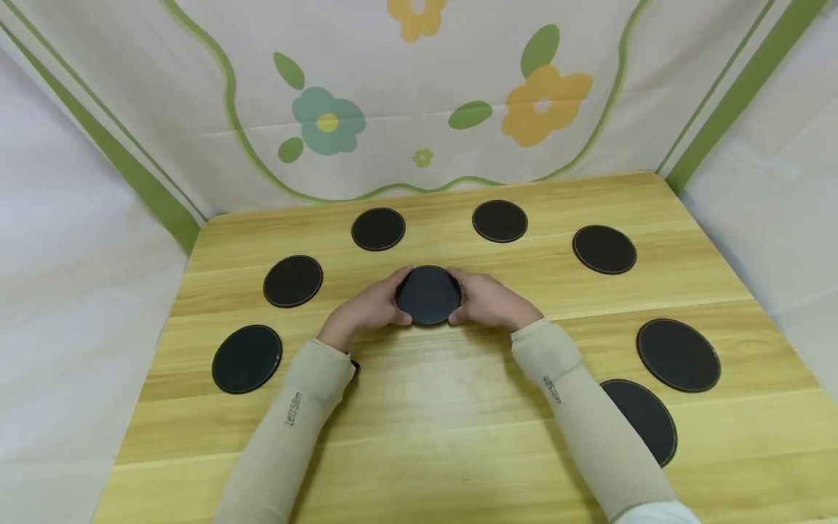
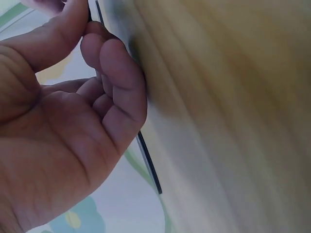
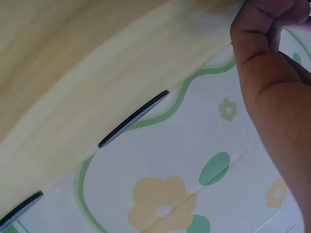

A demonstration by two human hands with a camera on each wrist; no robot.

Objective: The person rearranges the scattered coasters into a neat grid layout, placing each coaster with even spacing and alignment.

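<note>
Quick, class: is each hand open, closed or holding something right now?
Left hand: holding the middle black coaster by its left edge.
Right hand: holding the same coaster by its right edge.

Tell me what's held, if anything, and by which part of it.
The central black disc, by opposite sides of its rim: left grip on its left side, right grip on its right.

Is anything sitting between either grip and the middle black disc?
Nothing visible: the left grip and right grip hold the middle black disc by opposite sides, and the other black discs lie apart from it.
</note>
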